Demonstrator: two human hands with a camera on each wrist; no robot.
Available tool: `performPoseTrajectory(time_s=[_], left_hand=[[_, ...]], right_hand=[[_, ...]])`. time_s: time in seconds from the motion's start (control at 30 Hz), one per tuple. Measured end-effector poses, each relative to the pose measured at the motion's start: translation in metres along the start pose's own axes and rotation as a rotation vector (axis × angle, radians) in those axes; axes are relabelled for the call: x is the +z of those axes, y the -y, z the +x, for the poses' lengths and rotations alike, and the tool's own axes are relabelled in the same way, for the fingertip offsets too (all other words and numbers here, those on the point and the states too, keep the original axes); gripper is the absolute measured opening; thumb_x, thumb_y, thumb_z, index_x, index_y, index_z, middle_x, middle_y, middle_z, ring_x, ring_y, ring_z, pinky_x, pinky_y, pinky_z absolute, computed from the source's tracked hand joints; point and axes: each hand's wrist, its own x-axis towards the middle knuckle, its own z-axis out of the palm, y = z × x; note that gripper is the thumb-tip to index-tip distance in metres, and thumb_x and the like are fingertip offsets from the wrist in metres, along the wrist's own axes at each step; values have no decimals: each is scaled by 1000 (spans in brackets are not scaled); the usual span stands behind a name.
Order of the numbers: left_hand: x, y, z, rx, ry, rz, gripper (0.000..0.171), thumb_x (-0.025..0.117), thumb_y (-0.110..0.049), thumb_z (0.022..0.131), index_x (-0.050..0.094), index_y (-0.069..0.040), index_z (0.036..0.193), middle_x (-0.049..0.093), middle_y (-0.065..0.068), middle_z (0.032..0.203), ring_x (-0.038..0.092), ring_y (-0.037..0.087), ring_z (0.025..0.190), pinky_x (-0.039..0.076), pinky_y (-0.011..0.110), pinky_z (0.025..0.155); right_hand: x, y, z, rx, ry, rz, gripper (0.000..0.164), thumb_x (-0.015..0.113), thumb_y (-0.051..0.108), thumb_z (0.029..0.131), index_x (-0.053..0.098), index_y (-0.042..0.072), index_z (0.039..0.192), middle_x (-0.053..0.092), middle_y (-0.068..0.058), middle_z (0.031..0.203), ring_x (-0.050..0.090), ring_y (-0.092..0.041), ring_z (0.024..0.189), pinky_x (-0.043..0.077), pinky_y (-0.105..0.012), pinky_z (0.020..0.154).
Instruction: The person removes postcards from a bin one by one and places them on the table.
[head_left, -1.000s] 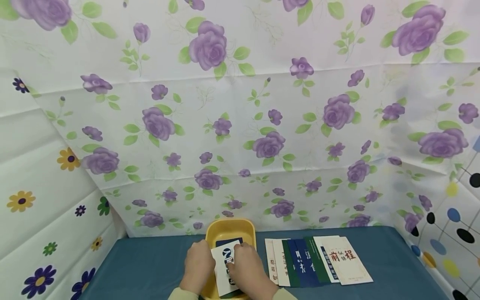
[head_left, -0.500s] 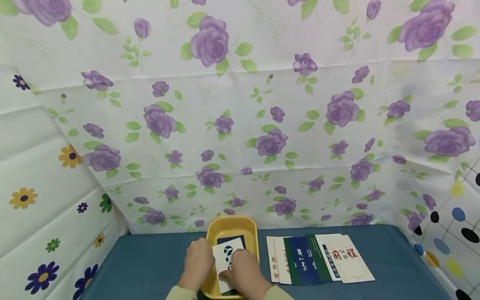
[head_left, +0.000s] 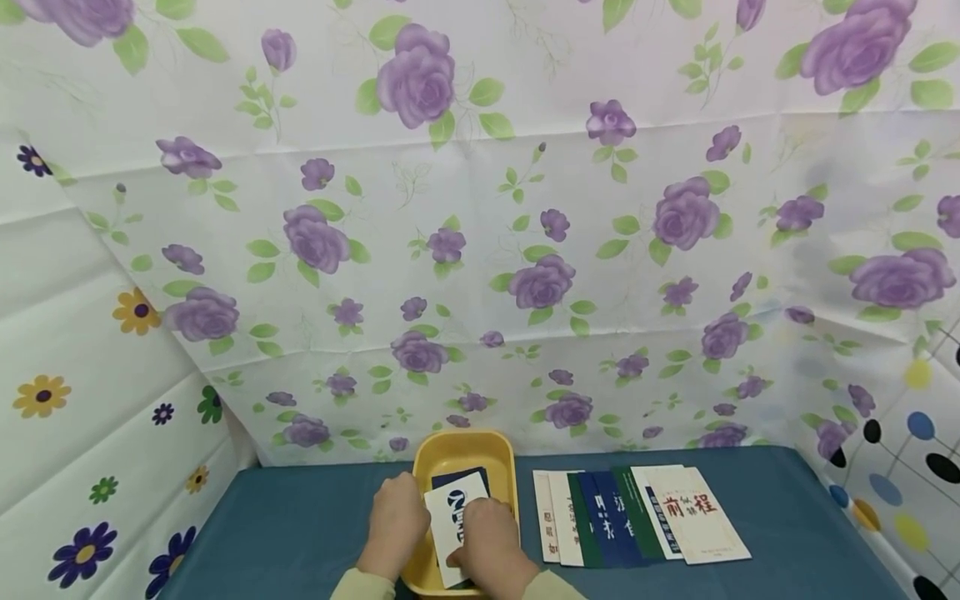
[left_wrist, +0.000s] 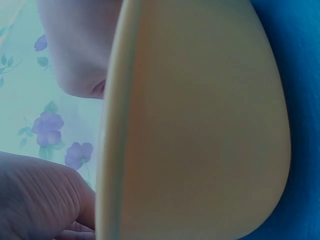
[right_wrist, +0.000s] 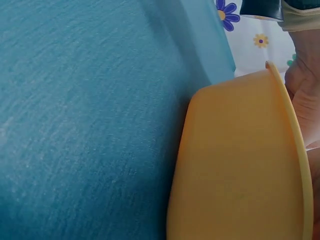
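Right grip (head_left: 491, 533): curled, thumb against the white rectangular booklet with dark-blue print (head_left: 448, 521) at its left, over the yellow rounded plastic tray (head_left: 462, 448). Left grip (head_left: 397, 517): curled beside the tray's rim; hold indeterminable.

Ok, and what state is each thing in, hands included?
Yellow bin: upright on the table.
White booklet: askew over a dark blue booklet.
Left hand: bent at bin's left rim, fingertips hidden.
Right hand: on white booklet, fingertips hidden.
Booklet row: overlapping, covers up.
Backdrop: creased.

White dark-printed card (head_left: 447, 529) aslant over yellow tray (head_left: 463, 452)
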Motion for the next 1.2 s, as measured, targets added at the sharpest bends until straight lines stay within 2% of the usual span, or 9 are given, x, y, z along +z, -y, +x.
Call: performPoseTrajectory(time_s=[0.13,0.27,0.43,0.57,0.73,0.97,1.2], left_hand=[[1,-1,1,-16,11,10,11,66,2,71,57,-2,76,53,5,64,55,16,57,44,33,46],[2,-2,2,-19,11,11,14,68,2,70,57,-1,79,53,6,66,55,16,58,45,33,47],[2,-2,1,3,-5,27,15,67,2,70,56,0,81,52,8,66,57,21,59,45,34,47],[1,-3,0,5,-18,40,15,67,2,71,55,0,80,52,8,66,58,23,59,45,35,47],[1,-4,0,-1,-6,38,14,66,2,72,55,-1,79,51,7,66,57,22,59,44,36,47],[2,-4,0,0,-10,29,13,65,3,73,55,-1,80,50,7,65,55,20,58,44,35,46],[2,-5,-1,4,-22,28,13,66,3,73,56,-1,81,52,7,65,56,20,57,44,35,45]], right_hand=[[0,2,0,23,-3,-18,62,86,49,49,61,5,84,49,1,67,45,-15,65,43,-29,63],[-1,3,0,30,-13,-67,62,87,48,47,61,5,82,49,0,67,46,-14,65,44,-28,63],[-6,2,-1,-7,-58,-116,48,89,36,49,61,9,77,51,1,68,49,-13,67,46,-29,64],[-8,-1,-2,-43,-108,-110,38,87,26,52,59,11,73,48,3,65,49,-11,62,46,-28,58],[-11,-4,-3,-51,-108,-50,35,86,21,55,58,12,73,47,4,65,48,-10,60,45,-28,54],[-19,-7,-6,-57,-59,74,18,75,12,71,57,12,73,45,6,61,45,-6,52,40,-24,47],[-23,-11,-9,-68,-39,204,17,74,12,73,58,8,75,48,5,60,46,-4,50,40,-20,45]])
